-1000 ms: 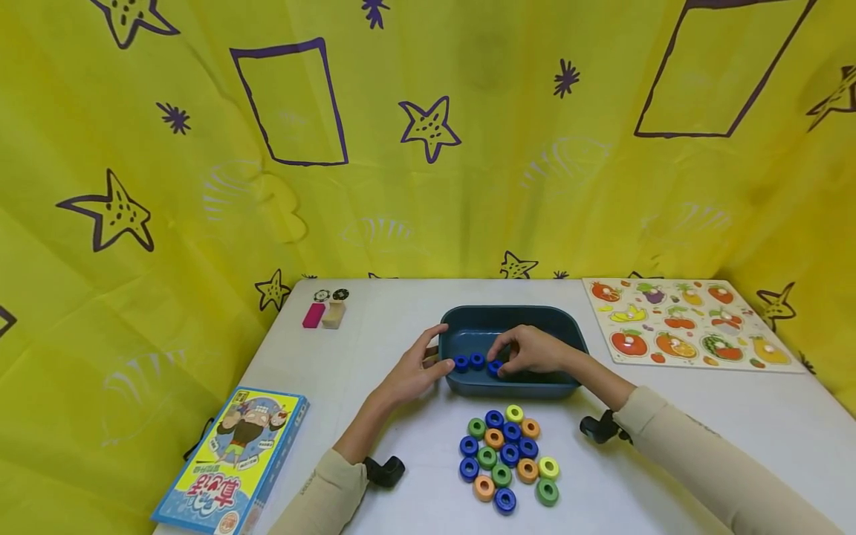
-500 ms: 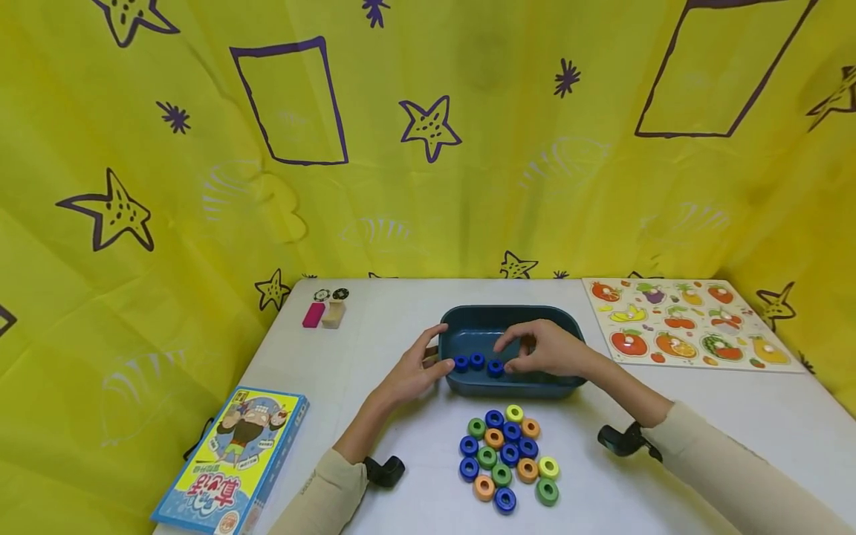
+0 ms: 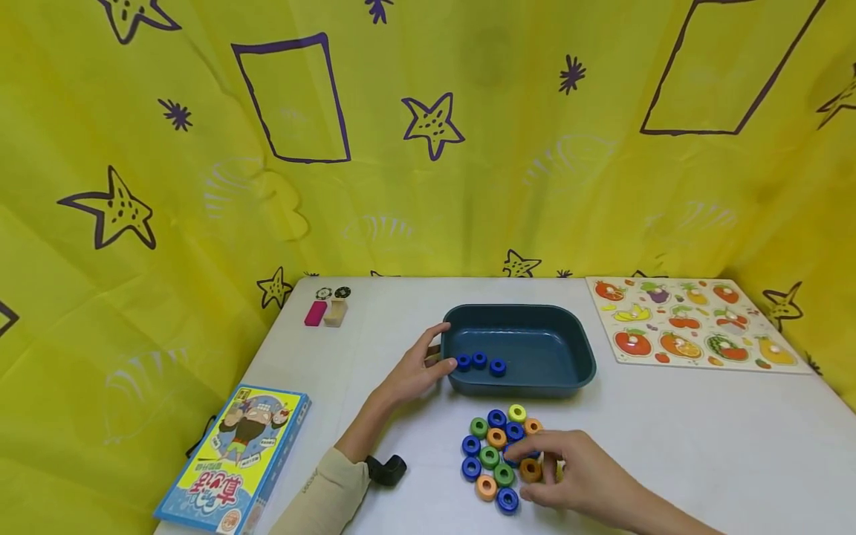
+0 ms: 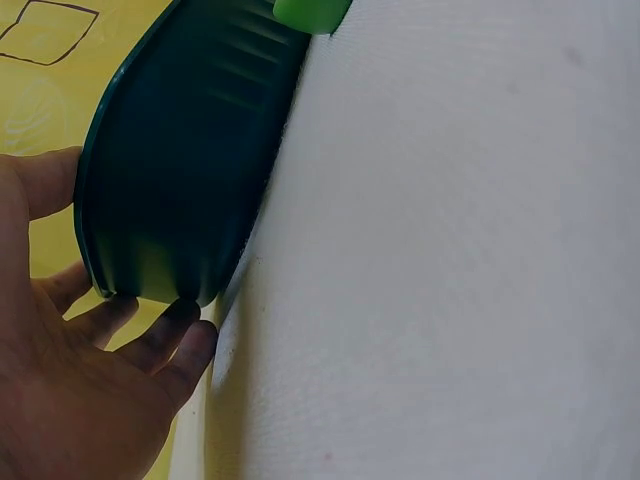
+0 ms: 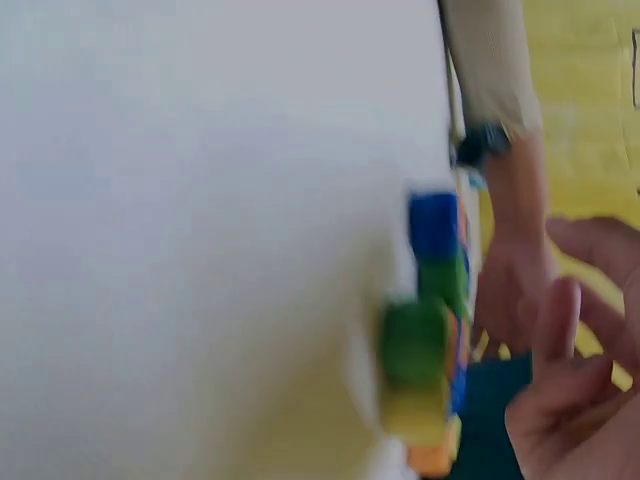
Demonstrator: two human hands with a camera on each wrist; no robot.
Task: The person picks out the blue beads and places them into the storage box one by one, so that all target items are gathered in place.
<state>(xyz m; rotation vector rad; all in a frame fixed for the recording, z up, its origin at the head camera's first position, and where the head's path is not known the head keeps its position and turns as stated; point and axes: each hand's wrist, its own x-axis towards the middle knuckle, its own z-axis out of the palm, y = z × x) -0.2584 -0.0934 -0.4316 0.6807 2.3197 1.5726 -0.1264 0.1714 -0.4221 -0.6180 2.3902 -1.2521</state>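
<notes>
A dark teal plastic tub [image 3: 528,389] stands mid-table with three blue ring-shaped beads [image 3: 498,367] inside, at its near left. My left hand [image 3: 411,375] holds the tub's left end, with the thumb at the near corner. The left wrist view shows the fingertips [image 4: 180,312] against the tub's outer wall. In front of the tub lies a cluster of blue, green, orange and yellow beads [image 3: 504,475]. Above the cluster's right side is my right hand [image 3: 585,475], thumb and forefinger spread apart with no bead pinched. It covers some beads from the head view.
A fruit puzzle board [image 3: 695,327] lies at the back right. At the left edge is a blue and yellow box [image 3: 234,453]. A pink block [image 3: 316,313], a wooden piece [image 3: 336,313] and two round chips [image 3: 342,293] sit at the back left. Yellow curtain [image 3: 374,208] surrounds the table.
My right hand has let go of the third blue bead in the tub and come back toward me, over the cluster. The left hand stays at the tub's end.
</notes>
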